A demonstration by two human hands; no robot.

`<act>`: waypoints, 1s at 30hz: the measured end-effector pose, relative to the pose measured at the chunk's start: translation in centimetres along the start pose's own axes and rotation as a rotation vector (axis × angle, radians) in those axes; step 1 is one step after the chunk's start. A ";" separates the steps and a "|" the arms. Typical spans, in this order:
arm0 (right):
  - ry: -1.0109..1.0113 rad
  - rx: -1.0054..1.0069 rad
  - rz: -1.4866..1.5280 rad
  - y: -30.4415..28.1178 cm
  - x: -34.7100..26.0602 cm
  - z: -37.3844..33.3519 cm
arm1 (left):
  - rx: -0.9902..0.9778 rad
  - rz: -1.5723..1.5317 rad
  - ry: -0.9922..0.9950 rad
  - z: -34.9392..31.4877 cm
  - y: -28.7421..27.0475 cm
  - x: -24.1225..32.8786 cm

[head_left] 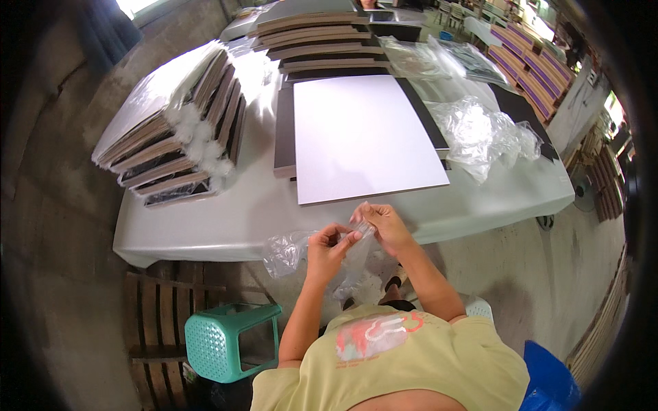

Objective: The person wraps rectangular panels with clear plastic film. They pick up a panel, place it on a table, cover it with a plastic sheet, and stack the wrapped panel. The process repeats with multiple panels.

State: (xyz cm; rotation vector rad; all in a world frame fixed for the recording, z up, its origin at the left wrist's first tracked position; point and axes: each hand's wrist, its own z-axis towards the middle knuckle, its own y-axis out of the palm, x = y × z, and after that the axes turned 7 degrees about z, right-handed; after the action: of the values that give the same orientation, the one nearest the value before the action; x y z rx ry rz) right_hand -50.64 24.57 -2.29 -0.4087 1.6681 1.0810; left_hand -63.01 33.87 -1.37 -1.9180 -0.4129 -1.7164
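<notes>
A clear plastic bag [288,252] hangs in front of the table's near edge, gathered between my two hands. My left hand [330,250] is closed on the plastic, thumb and fingers pressed together. Just to its right, my right hand [385,227] also pinches the bag, fingers bent over its edge. Beyond my hands lies a large white board [367,137], flat on top of dark boards [285,130], its near edge jutting out toward me. Neither hand touches the board.
Plastic-wrapped boards [168,123] form a pile at the table's left. More dark boards [322,51] are stacked at the back. Crumpled clear bags [473,133] lie on the right. A green stool [209,342] and a wooden pallet [154,315] stand below, on the left.
</notes>
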 end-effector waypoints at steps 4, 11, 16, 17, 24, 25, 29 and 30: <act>0.241 0.035 0.258 -1.7 -1.8 -1.2 | -0.359 0.206 0.076 -0.3 -0.1 0.2; -0.187 0.649 0.289 -15.3 -8.3 -2.6 | -0.799 0.393 0.658 -2.8 -2.4 2.4; -0.243 0.717 0.261 -23.0 -9.6 -7.8 | -0.858 0.001 0.521 -2.3 -6.5 -0.3; -0.184 0.718 0.242 -21.5 -9.1 -8.1 | -0.808 -0.251 0.549 -2.0 -7.1 -1.7; 0.027 -0.354 -0.043 -16.3 -3.1 -10.1 | -0.390 -1.327 0.598 1.6 -8.7 2.2; -0.059 -0.461 -0.069 -16.8 -2.8 -10.2 | -0.197 -1.341 0.600 1.1 -6.8 4.6; -0.352 -0.602 0.781 -18.7 -6.0 -9.4 | -0.675 -0.652 -0.005 4.2 -9.9 -11.3; -0.432 -0.538 0.581 -18.1 -7.3 -9.1 | -0.575 -0.388 -0.035 4.0 -9.2 -12.7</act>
State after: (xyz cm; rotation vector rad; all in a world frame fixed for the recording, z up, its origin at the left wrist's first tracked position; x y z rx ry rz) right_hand -40.16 5.76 -3.65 -0.0019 1.1101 1.9105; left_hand -66.62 45.11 -12.35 -2.3885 -0.3433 -2.2386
